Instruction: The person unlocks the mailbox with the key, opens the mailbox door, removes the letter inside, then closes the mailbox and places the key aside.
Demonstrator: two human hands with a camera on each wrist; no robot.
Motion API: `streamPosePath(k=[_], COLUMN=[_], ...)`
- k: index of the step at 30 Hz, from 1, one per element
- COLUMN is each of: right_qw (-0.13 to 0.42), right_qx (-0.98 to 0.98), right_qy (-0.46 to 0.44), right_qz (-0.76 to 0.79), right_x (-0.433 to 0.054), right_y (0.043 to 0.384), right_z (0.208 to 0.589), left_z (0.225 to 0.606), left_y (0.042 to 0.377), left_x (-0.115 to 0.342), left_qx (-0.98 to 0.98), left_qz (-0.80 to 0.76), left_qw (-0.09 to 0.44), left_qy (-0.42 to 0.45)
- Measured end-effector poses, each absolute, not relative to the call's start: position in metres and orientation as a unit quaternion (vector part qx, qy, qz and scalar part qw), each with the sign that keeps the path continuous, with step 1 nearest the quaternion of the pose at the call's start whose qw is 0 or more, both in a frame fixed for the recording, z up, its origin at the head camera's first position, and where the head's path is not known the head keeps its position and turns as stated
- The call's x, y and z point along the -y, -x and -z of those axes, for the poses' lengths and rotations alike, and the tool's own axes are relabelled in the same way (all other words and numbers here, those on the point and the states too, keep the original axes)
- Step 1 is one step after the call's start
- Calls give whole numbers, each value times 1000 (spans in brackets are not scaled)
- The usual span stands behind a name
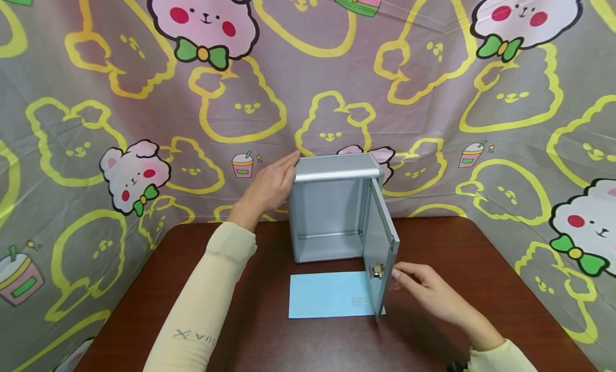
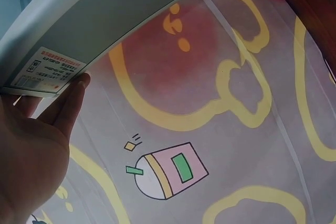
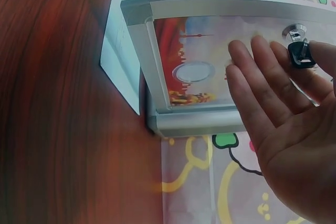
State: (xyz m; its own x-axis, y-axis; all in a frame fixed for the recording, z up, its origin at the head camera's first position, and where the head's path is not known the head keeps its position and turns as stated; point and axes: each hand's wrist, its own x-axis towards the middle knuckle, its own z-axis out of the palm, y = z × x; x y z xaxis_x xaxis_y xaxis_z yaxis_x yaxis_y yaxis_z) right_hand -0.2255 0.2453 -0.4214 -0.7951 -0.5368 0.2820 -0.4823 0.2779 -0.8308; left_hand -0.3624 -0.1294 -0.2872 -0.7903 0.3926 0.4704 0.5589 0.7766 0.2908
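Observation:
A silver metal box (image 1: 337,166) stands on the table, its hinged door (image 1: 382,227) swung out toward the front right. My left hand (image 1: 271,185) rests on the box's upper left corner, fingers extended; the left wrist view shows its fingertips beside a printed label (image 2: 50,72). At the door's outer face is my right hand (image 1: 428,292). Seen from the right wrist, its thumb and index finger pinch a black-headed key (image 3: 301,55) in the lock (image 3: 295,31), with the other fingers extended. The inner latch (image 1: 377,271) shows on the door's inside.
A light blue envelope (image 1: 327,294) lies flat on the dark wooden table (image 1: 260,340) in front of the box, partly behind the door. The door's outer face has a colourful picture and a round clear disc (image 3: 193,72). A patterned cloth (image 1: 332,72) hangs behind the table.

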Motion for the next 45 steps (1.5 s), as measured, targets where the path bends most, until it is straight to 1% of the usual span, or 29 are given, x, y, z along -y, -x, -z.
streamPosePath(k=[5,12,20,29,36,41,45], right_qw=[14,16,-4,-10,-30,-42,-38], right_qx=[-799,-802,-798,-797,-799,-802,-808], right_qy=[325,311,322,331,342,351,346], right_qz=[505,510,510,505,494,482,476], right_x=[-243,-239,-233,-227,-217,-210,-204], right_y=[226,227,226,225,227,228,229], right_z=[424,425,425,424,426,424,422], left_z=[288,288,288,287,288,288,287], left_y=[362,363,362,362,362,362,362], left_x=[130,130,131,130,130,130,130], left_qx=[923,924,924,924,926,922,921], left_qz=[213,210,211,208,209,213,214], left_qw=[194,192,192,191,186,193,194], left_qy=[255,257,256,257,254,258,261])
